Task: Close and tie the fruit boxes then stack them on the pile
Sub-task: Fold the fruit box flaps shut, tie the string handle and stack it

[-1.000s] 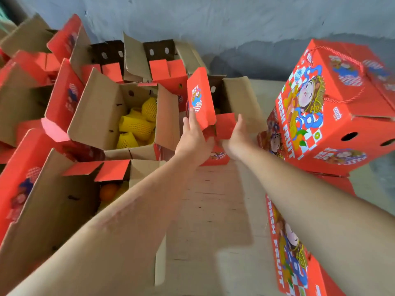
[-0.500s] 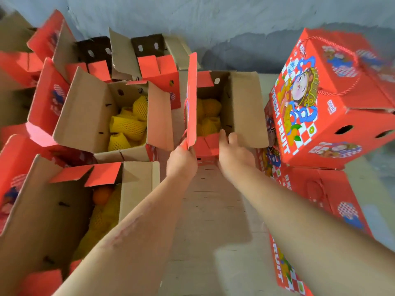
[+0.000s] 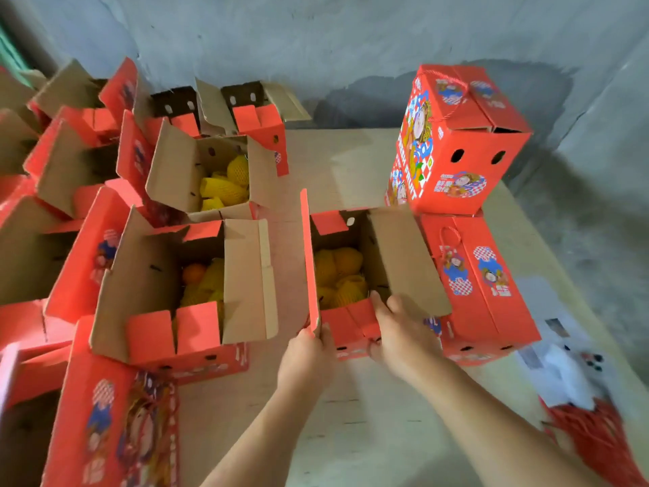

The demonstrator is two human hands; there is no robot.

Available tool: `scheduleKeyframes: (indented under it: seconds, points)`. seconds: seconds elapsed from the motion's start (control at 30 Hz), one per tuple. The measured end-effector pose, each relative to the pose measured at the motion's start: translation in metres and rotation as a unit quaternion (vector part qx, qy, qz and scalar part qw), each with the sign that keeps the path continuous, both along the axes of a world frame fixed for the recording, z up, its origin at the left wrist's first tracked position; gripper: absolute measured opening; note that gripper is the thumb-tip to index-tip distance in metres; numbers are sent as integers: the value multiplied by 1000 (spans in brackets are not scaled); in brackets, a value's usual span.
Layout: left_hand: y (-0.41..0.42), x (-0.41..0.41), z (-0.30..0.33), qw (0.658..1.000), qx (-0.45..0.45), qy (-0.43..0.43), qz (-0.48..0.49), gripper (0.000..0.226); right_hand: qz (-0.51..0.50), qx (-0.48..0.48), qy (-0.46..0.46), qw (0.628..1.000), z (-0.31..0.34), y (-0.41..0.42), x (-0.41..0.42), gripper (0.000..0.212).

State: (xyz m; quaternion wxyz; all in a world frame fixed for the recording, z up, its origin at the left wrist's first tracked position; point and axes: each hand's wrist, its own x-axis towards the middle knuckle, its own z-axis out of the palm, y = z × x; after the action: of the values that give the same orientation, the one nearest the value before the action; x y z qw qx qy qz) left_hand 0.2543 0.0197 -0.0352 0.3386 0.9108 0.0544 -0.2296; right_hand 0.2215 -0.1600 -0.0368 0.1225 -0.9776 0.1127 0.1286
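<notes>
Along the left edge, open red cardboard boxes (image 3: 70, 191) crowd together, brown flaps raised at angles, leaving little free room there. Just right of them, the near open box (image 3: 196, 332) shows one bare orange (image 3: 194, 273) among fruit in yellow foam netting. A strip of bare plywood tabletop (image 3: 368, 427) runs from my arms to the far wall, the widest free lane. My left hand (image 3: 307, 360) pinches the near bottom corner of the upright left flap (image 3: 310, 258) of the box I am working on (image 3: 351, 335), which sits at centre, open, netted yellow fruit (image 3: 339, 275) inside. My right hand (image 3: 400, 332) grips its near end wall, thumb curled over the small red flap, fingers just under the brown right flap (image 3: 404, 254). That flap touches the pile (image 3: 474, 275): two closed glossy printed boxes with cord handles, the upper one (image 3: 456, 142) sitting skewed. Far right, near the table edge, lies a bundle of red cords (image 3: 597, 441), blurred.
</notes>
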Motion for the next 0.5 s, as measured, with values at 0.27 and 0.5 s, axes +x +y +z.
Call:
scheduleKeyframes:
  seconds: [0.27, 0.5]
  points:
    - [-20, -179, 3, 993, 24, -8, -113, 35, 76, 93, 32, 992, 3, -46, -137, 87]
    - [-60, -261, 24, 959, -108, 81, -249, 36, 88, 175, 29, 980, 24, -119, -174, 80]
